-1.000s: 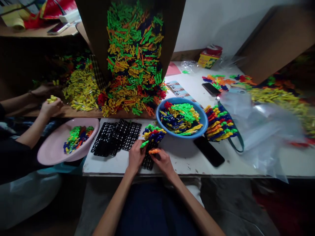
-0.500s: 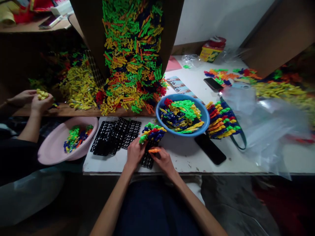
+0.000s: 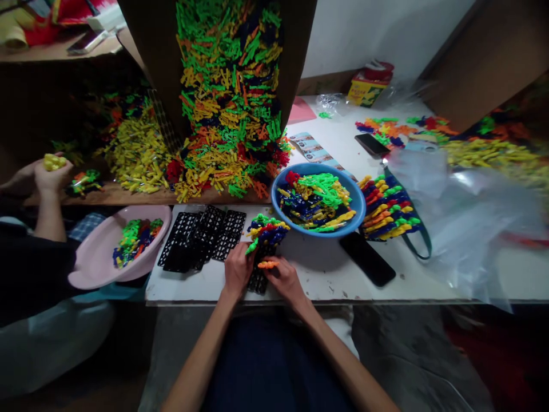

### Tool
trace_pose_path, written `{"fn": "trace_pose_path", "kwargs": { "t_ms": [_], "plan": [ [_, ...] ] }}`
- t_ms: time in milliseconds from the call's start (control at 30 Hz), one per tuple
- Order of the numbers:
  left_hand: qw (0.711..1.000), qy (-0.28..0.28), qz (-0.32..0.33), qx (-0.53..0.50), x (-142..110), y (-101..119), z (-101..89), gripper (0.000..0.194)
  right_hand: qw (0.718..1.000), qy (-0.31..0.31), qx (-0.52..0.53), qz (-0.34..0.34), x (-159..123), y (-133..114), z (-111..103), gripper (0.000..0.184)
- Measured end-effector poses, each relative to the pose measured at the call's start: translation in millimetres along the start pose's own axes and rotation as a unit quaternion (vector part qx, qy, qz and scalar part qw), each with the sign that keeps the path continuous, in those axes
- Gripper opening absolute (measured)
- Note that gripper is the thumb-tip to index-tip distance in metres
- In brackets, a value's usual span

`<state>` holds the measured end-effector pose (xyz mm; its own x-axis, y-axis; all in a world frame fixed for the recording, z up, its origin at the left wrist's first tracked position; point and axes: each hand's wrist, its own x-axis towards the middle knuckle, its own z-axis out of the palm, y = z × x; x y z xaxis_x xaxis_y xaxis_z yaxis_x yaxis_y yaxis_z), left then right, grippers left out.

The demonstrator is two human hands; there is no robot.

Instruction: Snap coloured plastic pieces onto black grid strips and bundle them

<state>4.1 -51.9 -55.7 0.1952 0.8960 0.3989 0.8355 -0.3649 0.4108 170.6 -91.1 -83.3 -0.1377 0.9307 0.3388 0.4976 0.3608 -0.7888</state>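
Note:
Between my hands on the white table lies a black perforated tray [image 3: 258, 281], its far part covered with rows of small coloured plastic figures [image 3: 271, 230]. At its left edge my left hand [image 3: 237, 269] is closed, with a green plastic figure [image 3: 252, 246] sticking up from its fingertips. My right hand [image 3: 285, 278] pinches an orange plastic figure [image 3: 268, 265] just above the tray's near part. To the left are several more black perforated trays [image 3: 201, 237], overlapping. Beyond my right hand stands a blue basin [image 3: 317, 232] of mixed figures.
A filled tray [image 3: 390, 212] and a black phone [image 3: 368, 260] lie right of the basin, near clear plastic bags [image 3: 467, 217]. A tilted box [image 3: 295, 63] spills figures behind. At left, a co-worker's hand [image 3: 49, 177] holds yellow pieces above a pink basin [image 3: 92, 260].
The green figure at my left fingertips now stands out separately from the rows. My right hand keeps the orange figure. The co-worker's hands moved left, uncovering a small bunch of coloured figures.

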Motion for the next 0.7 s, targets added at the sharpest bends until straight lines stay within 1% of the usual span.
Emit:
{"fn": "trace_pose_path", "kwargs": {
  "t_ms": [67, 133, 233, 333, 400, 500, 567, 633, 700],
  "plan": [
    [1.0, -0.01, 0.004, -0.001, 1.1, -0.6, -0.4, 0.017, 1.0, -0.005, -0.003, -0.001, -0.2, -0.2, -0.6, 0.022],
    [0.999, -0.044, -0.001, -0.01, 5.2, -1.6, -3.9, 0.017, 1.0, -0.01, 0.0, -0.001, -0.3, -0.8, -1.3, 0.023],
    [0.995, -0.09, -0.041, -0.027, 10.7, -0.7, -8.9, 0.018, 1.0, -0.012, 0.01, 0.003, -0.4, -1.8, -2.0, 0.024],
    [0.99, -0.078, -0.113, -0.028, 10.7, 4.7, -7.9, 0.019, 1.0, -0.01, 0.016, 0.01, -0.4, -2.2, -1.1, 0.022],
    [0.988, -0.069, -0.134, -0.015, 9.3, 9.4, -5.1, 0.019, 1.0, -0.003, 0.013, 0.016, -0.1, -2.1, 0.3, 0.02],
    [0.991, -0.085, -0.107, 0.008, 10.0, 13.9, -2.2, 0.018, 1.0, 0.009, 0.006, 0.019, 1.4, -2.0, 2.6, 0.018],
    [0.992, -0.09, -0.092, 0.008, 12.6, 14.0, -2.3, 0.021, 1.0, 0.012, 0.008, 0.015, 3.7, -2.2, 3.4, 0.017],
    [0.991, -0.087, -0.098, -0.008, 14.9, 12.1, -4.5, 0.023, 0.999, 0.021, 0.017, 0.025, 6.8, -2.7, 2.9, 0.017],
    [0.989, -0.085, -0.117, -0.037, 13.3, 9.9, -8.5, 0.021, 0.998, 0.035, 0.037, 0.048, 9.5, -3.5, 0.4, 0.021]
  ]
}}
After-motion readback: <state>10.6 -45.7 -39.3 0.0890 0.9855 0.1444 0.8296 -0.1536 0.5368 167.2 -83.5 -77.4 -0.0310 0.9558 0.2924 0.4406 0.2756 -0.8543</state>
